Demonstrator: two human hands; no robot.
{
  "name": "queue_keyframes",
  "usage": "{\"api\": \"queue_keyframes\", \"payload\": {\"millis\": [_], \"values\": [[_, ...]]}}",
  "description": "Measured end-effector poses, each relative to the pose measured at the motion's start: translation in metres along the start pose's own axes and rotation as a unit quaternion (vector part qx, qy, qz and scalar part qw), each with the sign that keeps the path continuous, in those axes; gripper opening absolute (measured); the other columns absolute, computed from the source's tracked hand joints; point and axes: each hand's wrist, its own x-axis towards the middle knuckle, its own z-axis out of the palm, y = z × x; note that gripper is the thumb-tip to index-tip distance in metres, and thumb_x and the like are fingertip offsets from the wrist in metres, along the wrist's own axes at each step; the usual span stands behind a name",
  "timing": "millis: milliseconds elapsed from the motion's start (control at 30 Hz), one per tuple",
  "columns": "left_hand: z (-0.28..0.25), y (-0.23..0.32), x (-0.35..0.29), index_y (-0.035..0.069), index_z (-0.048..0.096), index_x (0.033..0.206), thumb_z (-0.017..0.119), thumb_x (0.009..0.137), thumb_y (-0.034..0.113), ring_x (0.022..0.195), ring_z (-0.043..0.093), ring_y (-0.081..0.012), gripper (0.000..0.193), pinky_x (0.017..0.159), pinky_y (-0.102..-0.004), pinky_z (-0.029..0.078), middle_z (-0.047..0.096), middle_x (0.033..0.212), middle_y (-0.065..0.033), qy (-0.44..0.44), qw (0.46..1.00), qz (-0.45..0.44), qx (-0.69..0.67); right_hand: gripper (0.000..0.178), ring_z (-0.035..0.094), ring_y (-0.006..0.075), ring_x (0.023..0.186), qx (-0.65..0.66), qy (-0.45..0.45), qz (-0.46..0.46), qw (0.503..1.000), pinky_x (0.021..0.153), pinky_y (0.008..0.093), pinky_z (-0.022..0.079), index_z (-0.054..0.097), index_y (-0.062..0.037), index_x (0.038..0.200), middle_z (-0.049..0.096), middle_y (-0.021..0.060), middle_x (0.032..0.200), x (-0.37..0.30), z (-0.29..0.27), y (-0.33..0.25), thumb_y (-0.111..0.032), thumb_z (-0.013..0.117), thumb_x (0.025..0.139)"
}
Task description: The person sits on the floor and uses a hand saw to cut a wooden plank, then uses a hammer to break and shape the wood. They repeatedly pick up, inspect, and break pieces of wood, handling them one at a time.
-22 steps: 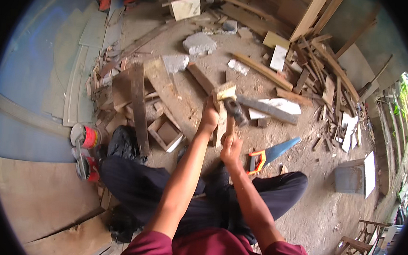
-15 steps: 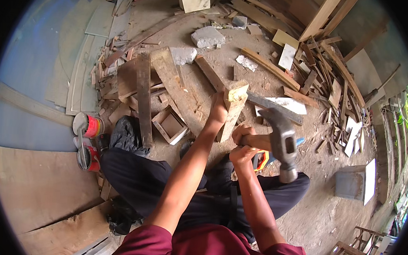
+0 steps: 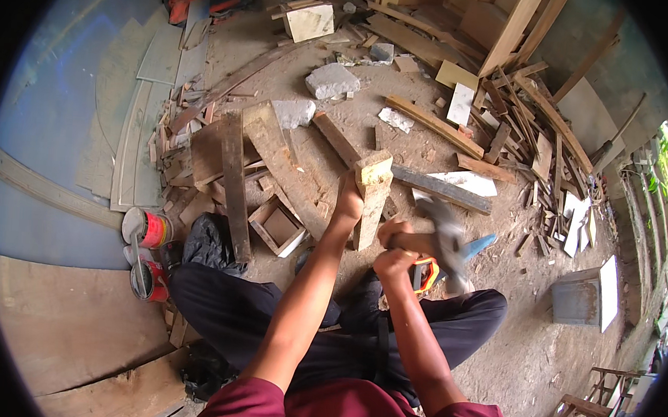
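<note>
A wooden post (image 3: 374,199) is clasped by the left hand (image 3: 350,197), while at its four o'clock a claw hammer (image 3: 448,243) is gripped by the right hand (image 3: 394,251).

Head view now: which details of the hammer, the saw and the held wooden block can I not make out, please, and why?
In the head view:
- Hammer head: blurred, so its exact outline is unclear.
- Saw: the hammer head covers part of its blade.
- Left hand: its fingertips are hidden behind the wooden block.
- Wooden block: its far side faces away from the camera.
</note>
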Motion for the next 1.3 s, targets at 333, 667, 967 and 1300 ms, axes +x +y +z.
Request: {"api": "queue_keyframes", "payload": {"millis": [333, 667, 967, 1300], "values": [[0.022, 0.008, -0.001, 0.001, 0.065, 0.098, 0.034, 0.103, 0.045, 0.070, 0.062, -0.0146, 0.054, 0.066, -0.0299, 0.051, 0.065, 0.081, -0.0049, 0.077, 0.994, -0.057, -0.044, 0.068, 0.037, 0.0108, 0.046, 0.012, 0.008, 0.074, 0.997, 0.044, 0.0271, 0.026, 0.039, -0.0079, 0.061, 0.041, -0.0002, 0.053, -0.009, -0.007, -0.004, -0.066, 0.030, 0.096], [0.002, -0.007, 0.009, 0.001, 0.063, 0.105, 0.032, 0.104, 0.045, 0.074, 0.061, -0.0145, 0.054, 0.069, -0.0285, 0.050, 0.066, 0.088, -0.0057, 0.061, 0.992, -0.090, -0.056, 0.051, 0.048, 0.0211, 0.047, -0.120, -0.061, 0.170, 0.976, 0.048, 0.0380, 0.038, 0.053, -0.0013, 0.077, 0.043, 0.0083, 0.055, -0.036, -0.018, 0.023, -0.045, 0.037, 0.100], [-0.011, -0.030, -0.004, -0.002, 0.061, 0.107, 0.044, 0.102, 0.037, 0.071, 0.064, -0.0208, 0.043, 0.063, -0.0322, 0.049, 0.066, 0.086, -0.0108, 0.074, 0.997, -0.011, 0.035, 0.072, 0.041, 0.0156, 0.048, -0.032, 0.005, 0.024, 0.999, 0.044, 0.0307, 0.029, 0.039, -0.0040, 0.065, 0.038, 0.0048, 0.054, -0.003, -0.008, 0.010, -0.070, 0.034, 0.092], [0.017, -0.004, 0.005, 0.001, 0.067, 0.092, 0.031, 0.104, 0.045, 0.064, 0.061, -0.0153, 0.058, 0.061, -0.0311, 0.050, 0.066, 0.076, -0.0061, 0.109, 0.993, -0.023, -0.048, 0.069, 0.036, 0.0102, 0.046, 0.020, 0.028, 0.088, 0.996, 0.043, 0.0267, 0.024, 0.036, -0.0072, 0.065, 0.038, 0.0009, 0.052, 0.005, -0.007, -0.028, -0.071, 0.035, 0.092]]}}
